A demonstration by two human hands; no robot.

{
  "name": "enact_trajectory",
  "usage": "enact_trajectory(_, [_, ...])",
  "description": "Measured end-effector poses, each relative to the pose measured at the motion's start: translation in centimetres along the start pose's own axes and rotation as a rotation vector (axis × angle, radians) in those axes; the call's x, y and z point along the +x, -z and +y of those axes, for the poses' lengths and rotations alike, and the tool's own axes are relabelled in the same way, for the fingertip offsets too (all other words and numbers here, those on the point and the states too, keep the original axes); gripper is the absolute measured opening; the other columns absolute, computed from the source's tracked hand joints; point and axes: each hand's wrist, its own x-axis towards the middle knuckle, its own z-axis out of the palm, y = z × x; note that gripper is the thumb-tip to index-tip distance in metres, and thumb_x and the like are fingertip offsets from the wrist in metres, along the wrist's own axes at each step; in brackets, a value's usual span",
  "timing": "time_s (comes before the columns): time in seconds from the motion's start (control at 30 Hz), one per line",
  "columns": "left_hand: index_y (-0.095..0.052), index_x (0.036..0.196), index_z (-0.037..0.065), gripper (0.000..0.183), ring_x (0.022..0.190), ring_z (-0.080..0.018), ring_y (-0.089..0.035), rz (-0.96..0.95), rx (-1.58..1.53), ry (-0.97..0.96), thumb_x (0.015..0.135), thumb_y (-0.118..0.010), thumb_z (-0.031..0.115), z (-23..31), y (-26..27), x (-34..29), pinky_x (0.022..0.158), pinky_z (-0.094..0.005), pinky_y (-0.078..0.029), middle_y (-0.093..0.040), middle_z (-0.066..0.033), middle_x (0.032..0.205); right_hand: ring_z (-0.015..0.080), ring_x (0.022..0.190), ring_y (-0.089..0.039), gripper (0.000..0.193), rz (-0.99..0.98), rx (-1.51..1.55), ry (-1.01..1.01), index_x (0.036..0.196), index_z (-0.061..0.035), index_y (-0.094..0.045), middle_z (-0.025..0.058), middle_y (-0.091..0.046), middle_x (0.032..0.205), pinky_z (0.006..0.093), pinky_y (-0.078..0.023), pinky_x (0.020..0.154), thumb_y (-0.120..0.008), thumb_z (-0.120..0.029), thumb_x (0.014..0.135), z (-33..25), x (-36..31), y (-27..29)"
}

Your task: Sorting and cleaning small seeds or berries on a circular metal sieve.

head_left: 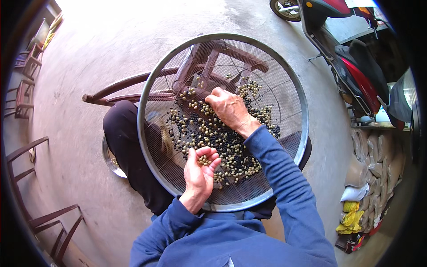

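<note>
Two bare hands work over one sieve, both forearms coming up from the near edge in ribbed blue sleeves. The left hand (199, 175) lies palm up above the near left part of the mesh, wrist bent and fingers curled around a small heap of pale beans (204, 160). The right hand (231, 109) reaches farther, angled to the left with its back uppermost; its fingers are bent and bunched close together over the far part of the spread — whether they pinch anything, I cannot tell.

The sieve (231, 207) is a wide round of fine wire mesh in a smooth grey metal rim, set over a lap in dark trousers (133, 164). Pale, rounded beans and smaller black beans (231, 137) lie mixed around its middle — far too many to count.

Through the mesh shows one dark wooden chair (126, 84), its curved bars jutting out left. One shiny metal bowl (108, 158) sits on the concrete floor (80, 133) beside the left leg. On the far right stands one red-and-black scooter (356, 75); nearer, filled sacks (373, 164) are stacked, with crinkled yellow bags (351, 218) beside them.
</note>
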Motion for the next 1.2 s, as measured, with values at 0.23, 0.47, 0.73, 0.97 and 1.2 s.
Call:
enact_trajectory(0.23, [-0.062,0.112,-0.002,0.050,0.095,-0.0254,-0.066,-0.003,0.017,0.010,0.112,-0.040,0.043,0.2,-0.2,-0.1,0.088,-0.0392,-0.058,-0.067,-0.0152,0.106,0.0312,0.086,-0.068,0.003,-0.072,-0.093,0.088,0.092,-0.0048,-0.062,0.0121,-0.061,0.092,0.0425,-0.060,0.075,-0.063,-0.005,0.089,0.0,-0.2,0.0])
enact_trajectory(0.47, [-0.062,0.112,-0.002,0.050,0.096,-0.0248,-0.066,-0.015,0.017,0.012,0.111,-0.041,0.043,0.0,0.0,0.1,0.089,-0.0393,-0.058,-0.067,-0.0148,0.107,0.0312,0.071,-0.065,0.007,0.076,0.233,-0.031,0.089,-0.0061,-0.062,0.0114,-0.061,0.080,0.0417,-0.057,0.064,-0.065,-0.004,0.082,-2.5,-3.3,2.8])
enact_trajectory(0.73, [-0.060,0.117,-0.005,0.054,0.101,-0.0249,-0.067,-0.029,0.025,-0.002,0.113,-0.036,0.043,-0.1,-0.1,0.3,0.092,-0.0380,-0.057,-0.067,-0.0153,0.110,0.0271,0.076,-0.067,0.009,-0.022,0.476,-0.057,0.088,-0.0067,-0.068,0.0076,-0.065,0.081,0.0378,-0.055,0.068,-0.070,-0.003,0.081,-10.0,-8.9,4.7])
enact_trajectory(0.97, [-0.063,0.112,-0.002,0.050,0.093,-0.0245,-0.066,-0.029,0.024,0.039,0.111,-0.041,0.043,0.0,-0.2,0.1,0.088,-0.0380,-0.059,-0.068,-0.0152,0.106,0.0287,0.079,-0.070,0.008,0.063,0.375,-0.115,0.090,-0.0040,-0.071,0.0113,-0.071,0.089,0.0377,-0.057,0.069,-0.074,-0.011,0.089,-5.1,-5.3,4.5])
enact_trajectory(1.2, [-0.063,0.111,-0.001,0.050,0.094,-0.0249,-0.067,-0.023,0.016,0.033,0.111,-0.042,0.044,0.1,-0.1,-0.1,0.088,-0.0388,-0.058,-0.068,-0.0153,0.105,0.0256,0.080,-0.073,0.007,0.100,0.241,-0.218,0.095,-0.0044,-0.071,0.0139,-0.074,0.092,0.0378,-0.063,0.076,-0.069,-0.011,0.095,0.6,4.0,-0.1])
